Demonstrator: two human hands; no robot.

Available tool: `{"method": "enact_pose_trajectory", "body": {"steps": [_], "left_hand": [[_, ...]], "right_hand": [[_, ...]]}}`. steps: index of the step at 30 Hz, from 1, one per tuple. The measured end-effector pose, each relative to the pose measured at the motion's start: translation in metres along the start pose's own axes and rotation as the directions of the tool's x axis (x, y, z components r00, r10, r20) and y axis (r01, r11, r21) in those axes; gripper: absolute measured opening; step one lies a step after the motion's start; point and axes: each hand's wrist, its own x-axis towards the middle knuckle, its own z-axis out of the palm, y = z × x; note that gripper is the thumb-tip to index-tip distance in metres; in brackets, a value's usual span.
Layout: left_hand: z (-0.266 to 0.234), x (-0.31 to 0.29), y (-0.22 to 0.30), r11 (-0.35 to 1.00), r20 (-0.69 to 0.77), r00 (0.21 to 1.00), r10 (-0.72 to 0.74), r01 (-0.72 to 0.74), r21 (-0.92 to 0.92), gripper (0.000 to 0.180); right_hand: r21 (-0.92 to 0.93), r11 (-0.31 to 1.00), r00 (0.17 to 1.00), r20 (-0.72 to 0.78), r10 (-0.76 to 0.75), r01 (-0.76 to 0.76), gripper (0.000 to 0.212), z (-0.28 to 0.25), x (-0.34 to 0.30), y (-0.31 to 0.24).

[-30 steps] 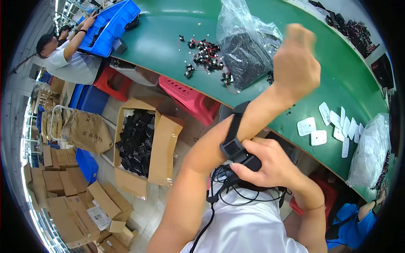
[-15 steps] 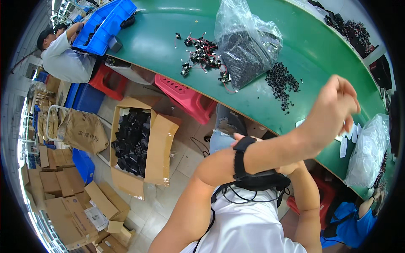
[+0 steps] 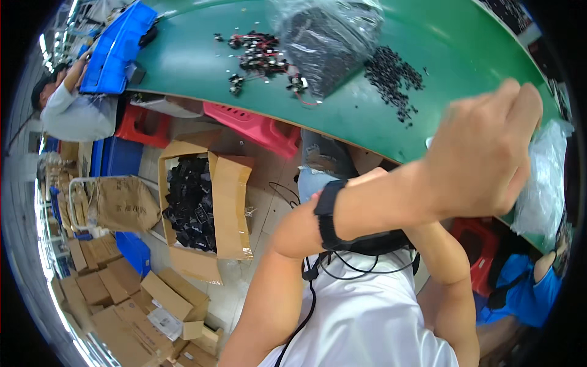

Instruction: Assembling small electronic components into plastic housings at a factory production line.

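Note:
My left arm crosses in front of me. My left hand is above the right part of the green table, its fingers curled into a blurred fist with nothing seen in it. A black strap goes round my left forearm. My right hand reaches beneath that forearm close to the strap; only a bit of it shows, and its grip is hidden. Under the forearm sits a black pouch with thin black cables. Beyond my hands, a pile of small black parts lies beside a clear plastic bag of black pieces.
The green table holds small wired parts and a blue bin. A clear wrapped bag lies at right. On the floor are an open carton of black pieces, a pink stool and stacked boxes. People sit far left and lower right.
My left hand has turned and its loose fingers have curled in. The view has shifted, so the table sits higher in the picture. My right hand stays under the left forearm.

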Motion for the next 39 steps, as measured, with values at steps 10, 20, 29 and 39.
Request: {"method": "enact_pose_trajectory", "body": {"steps": [10, 20, 29, 39], "left_hand": [[-0.135, -0.004, 0.006, 0.938, 0.174, 0.941, -0.291, 0.245, 0.245, 0.018], [-0.092, -0.184, -0.001, 0.821, 0.807, 0.196, -0.557, 0.274, 0.500, 0.074], [-0.124, -0.186, 0.005, 0.762, 0.799, 0.187, -0.571, 0.483, 0.431, 0.056], [-0.220, -0.221, 0.048, 0.175, 0.129, 0.120, -0.984, 0.730, 0.660, 0.034]], "right_hand": [[-0.230, 0.970, 0.890, -0.423, -0.170, 0.076, 0.021, -0.044, -0.134, -0.042], [-0.318, 0.890, 0.766, -0.641, 0.052, -0.327, 0.016, -0.084, -0.216, 0.031], [-0.399, 0.824, 0.835, -0.529, 0.152, -0.403, 0.019, -0.079, -0.188, 0.065], [-0.692, 0.673, 0.856, -0.488, -0.170, -0.261, 0.025, -0.059, -0.179, 0.035]]}}
